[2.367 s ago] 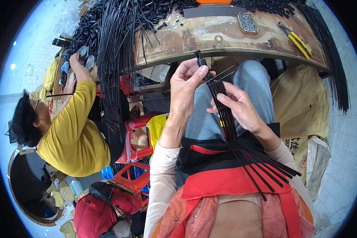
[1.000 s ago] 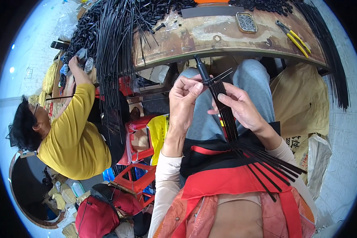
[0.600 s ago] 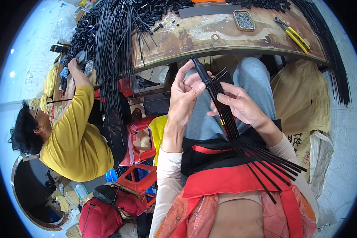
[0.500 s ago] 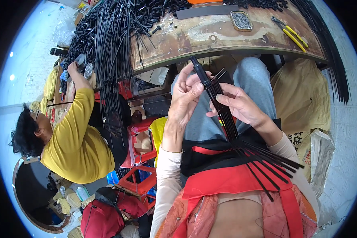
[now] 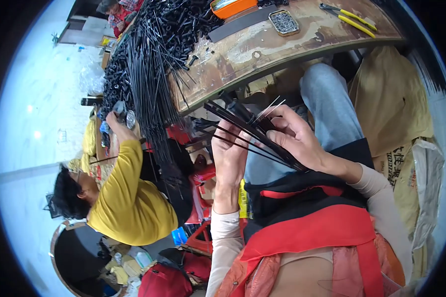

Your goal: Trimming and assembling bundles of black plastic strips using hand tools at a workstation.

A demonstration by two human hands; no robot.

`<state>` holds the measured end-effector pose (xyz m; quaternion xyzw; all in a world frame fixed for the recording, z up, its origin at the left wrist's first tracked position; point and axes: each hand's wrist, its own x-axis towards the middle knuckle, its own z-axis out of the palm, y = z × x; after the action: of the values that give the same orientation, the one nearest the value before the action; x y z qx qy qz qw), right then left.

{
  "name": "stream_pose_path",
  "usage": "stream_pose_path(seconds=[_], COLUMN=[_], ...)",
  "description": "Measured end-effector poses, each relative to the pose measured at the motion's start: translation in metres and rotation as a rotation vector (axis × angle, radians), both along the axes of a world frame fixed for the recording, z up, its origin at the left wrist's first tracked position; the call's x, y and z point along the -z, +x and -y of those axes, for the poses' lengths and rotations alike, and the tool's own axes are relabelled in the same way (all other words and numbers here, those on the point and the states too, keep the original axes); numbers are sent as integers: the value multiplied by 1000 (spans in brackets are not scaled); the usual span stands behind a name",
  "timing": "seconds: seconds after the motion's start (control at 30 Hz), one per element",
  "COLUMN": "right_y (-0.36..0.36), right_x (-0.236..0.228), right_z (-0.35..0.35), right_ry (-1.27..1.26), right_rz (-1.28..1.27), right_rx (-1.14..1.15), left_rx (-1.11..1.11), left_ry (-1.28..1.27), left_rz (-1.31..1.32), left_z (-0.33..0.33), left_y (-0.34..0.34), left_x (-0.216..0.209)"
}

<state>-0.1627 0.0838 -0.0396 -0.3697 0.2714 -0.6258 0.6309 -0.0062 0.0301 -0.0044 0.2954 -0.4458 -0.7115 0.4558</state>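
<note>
A black umbrella frame (image 5: 277,147) is held up over my lap, its short tube pointing away from me and its slim ribs lying beside the tube, several of them fanned out to the left. My left hand (image 5: 228,153) is closed around the tube and ribs, its fingertips partly hidden behind them. From the right, my right hand (image 5: 302,143) pinches the ribs' bundle with thumb and fingers. Two thin pale wire ends (image 5: 276,105) stick out above the right fingers.
Beyond my knees stands a worn wooden table (image 5: 243,62) with a dish of small metal bits (image 5: 284,23), yellow-handled pliers (image 5: 349,19) and heaped black parts (image 5: 171,22). Long black rods (image 5: 148,84) overhang its left side. A co-worker in yellow (image 5: 129,198) sits at left.
The ribs that spread down toward my lap now lie up along the tube, some crossing in front of my left hand. My view has shifted, with the table sliding upward.
</note>
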Motion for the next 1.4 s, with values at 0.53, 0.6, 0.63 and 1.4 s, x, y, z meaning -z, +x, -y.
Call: stream_pose_path(seconds=[0.53, 0.6, 0.63, 1.4], right_y=[-16, -17, -17, -7], right_x=[0, -1, -2, 15], right_z=[14, 15, 15, 17], right_ry=[22, 39, 39, 200], right_rz=[-16, -4, -4, 331], right_rx=[-131, -147, -146, -154], left_rx=[106, 100, 102, 163], left_ry=[15, 0, 0, 23], left_rz=[-55, -43, -43, -80], left_z=[10, 11, 11, 22], left_y=[-3, -2, -1, -3], left_x=[-6, -7, -8, -4])
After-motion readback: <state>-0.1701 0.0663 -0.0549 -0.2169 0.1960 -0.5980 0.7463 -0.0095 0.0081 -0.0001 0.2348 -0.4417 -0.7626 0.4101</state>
